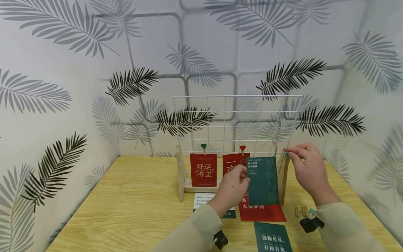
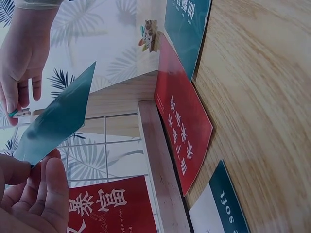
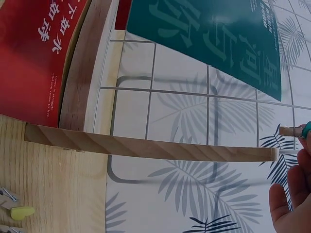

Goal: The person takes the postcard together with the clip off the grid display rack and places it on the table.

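My left hand pinches the left edge of a dark green card with pale lettering, holding it in front of the right part of a white wire grid rack. To the right of that card, my right hand pinches a small wooden clothespin with a green heart, near the rack's right post. The clothespin and the green card are apart. Two red cards hang on the grid: one under a green heart clothespin, the other, partly hidden, under a red heart clothespin.
In front of the rack's wooden base lie a white and green card, a red card and another green card. Several loose clothespins lie on the wooden table near my right sleeve. Leaf-patterned walls stand behind.
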